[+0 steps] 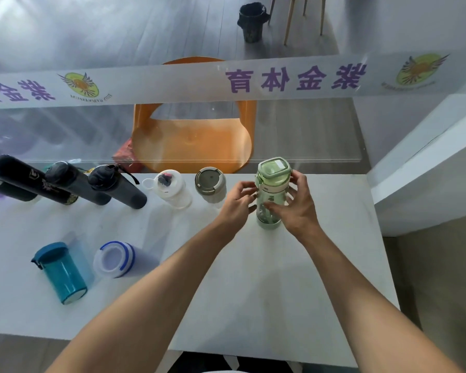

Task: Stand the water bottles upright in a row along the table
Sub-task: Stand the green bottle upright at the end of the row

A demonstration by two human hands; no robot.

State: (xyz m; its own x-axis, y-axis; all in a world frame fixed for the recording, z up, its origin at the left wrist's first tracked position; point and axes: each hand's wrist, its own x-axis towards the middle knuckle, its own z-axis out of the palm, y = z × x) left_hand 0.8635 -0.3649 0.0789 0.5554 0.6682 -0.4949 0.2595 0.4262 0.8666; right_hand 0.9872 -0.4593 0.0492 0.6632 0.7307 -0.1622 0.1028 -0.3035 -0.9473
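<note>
A pale green water bottle [273, 172] stands upright near the far right of the white table [253, 286]. My right hand [296, 208] wraps its right side and my left hand [237, 203] touches its left side with curled fingers. To its left, along the far edge, a row runs leftward: a grey-beige bottle [210, 184], a white bottle [172, 189] with its cap flipped open, then three tall black bottles [113, 188]. Nearer the front left are a teal bottle [61, 270] and a white bottle with blue bands [116, 258], both seemingly upright.
A glass partition with a printed white banner [226, 82] rises just behind the table's far edge. An orange chair [191, 135] sits beyond it. A white ledge [428, 168] borders the table on the right. The table's front edge runs close to my body.
</note>
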